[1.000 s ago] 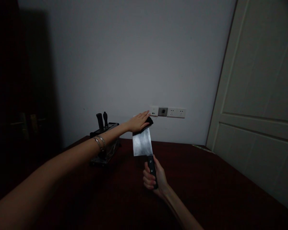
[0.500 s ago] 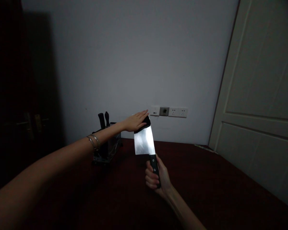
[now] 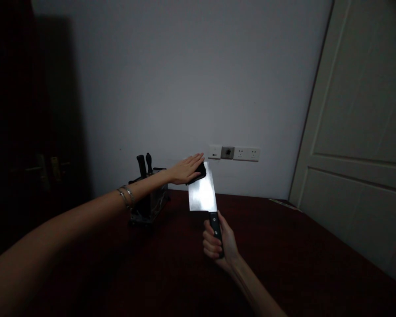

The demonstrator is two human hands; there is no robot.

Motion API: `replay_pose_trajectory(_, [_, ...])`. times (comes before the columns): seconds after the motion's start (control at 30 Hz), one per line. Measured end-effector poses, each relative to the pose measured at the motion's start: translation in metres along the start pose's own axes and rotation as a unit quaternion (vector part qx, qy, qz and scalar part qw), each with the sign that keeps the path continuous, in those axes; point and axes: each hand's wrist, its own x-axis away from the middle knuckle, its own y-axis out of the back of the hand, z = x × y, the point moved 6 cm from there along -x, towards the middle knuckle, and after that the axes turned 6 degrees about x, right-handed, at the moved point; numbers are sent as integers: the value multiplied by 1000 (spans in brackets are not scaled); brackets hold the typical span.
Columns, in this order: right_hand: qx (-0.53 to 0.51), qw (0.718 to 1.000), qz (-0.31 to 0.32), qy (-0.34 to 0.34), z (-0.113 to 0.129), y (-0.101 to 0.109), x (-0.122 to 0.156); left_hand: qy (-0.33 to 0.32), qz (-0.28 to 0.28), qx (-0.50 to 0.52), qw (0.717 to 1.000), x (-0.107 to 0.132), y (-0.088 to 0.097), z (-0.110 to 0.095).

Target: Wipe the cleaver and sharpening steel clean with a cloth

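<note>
A cleaver [image 3: 203,193] with a broad shiny blade and a black riveted handle is held up, blade upward, in front of me. My right hand [image 3: 219,242] is wrapped round its handle. Against the upper part of the blade lies a black cloth [image 3: 199,172], held there by my left hand [image 3: 186,170]. The fingers of that hand are stretched out over the cloth and point to the right; its thumb is hidden. Behind my left forearm stands a knife block [image 3: 148,213], partly covered, with two black handles [image 3: 141,166] sticking up.
The dark red table [image 3: 267,246] reaches back to a pale wall [image 3: 185,88]. Wall sockets [image 3: 247,153] sit just above the table. A light panelled door [image 3: 356,145] is at the right, and a dark door with a handle [image 3: 34,169] at the left.
The black cloth and my left hand have shifted slightly relative to the cleaver, and more of the blade's upper right corner shows. The cleaver and right hand appear slightly further right.
</note>
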Motion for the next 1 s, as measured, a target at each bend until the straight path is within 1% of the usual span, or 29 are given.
replay_pose_trajectory(0.2, [-5,1000,-4,7,3,3,1,-10,8,-8,1000,6,-5,-18])
replay_pose_trajectory(0.43, [14,999,-23,36,11,12,3,-53,21,3,998,20,-18,-62])
replay_pose_trajectory(0.57, [17,999,-22,36,12,12,4,-79,21,1,997,29,-17,-85])
replay_pose_trajectory(0.67, [12,999,-22,31,12,10,4,-86,24,2,996,32,-15,-90])
replay_pose_trajectory(0.83, [10,999,-21,31,11,11,3,-69,25,-6,997,25,-13,-93])
replay_pose_trajectory(0.9, [12,1000,-16,19,8,12,2,-67,21,-13,997,19,-12,-99])
replay_pose_trajectory(1.0, [10,1000,-12,4,3,12,1,-81,18,-23,996,9,-10,-111])
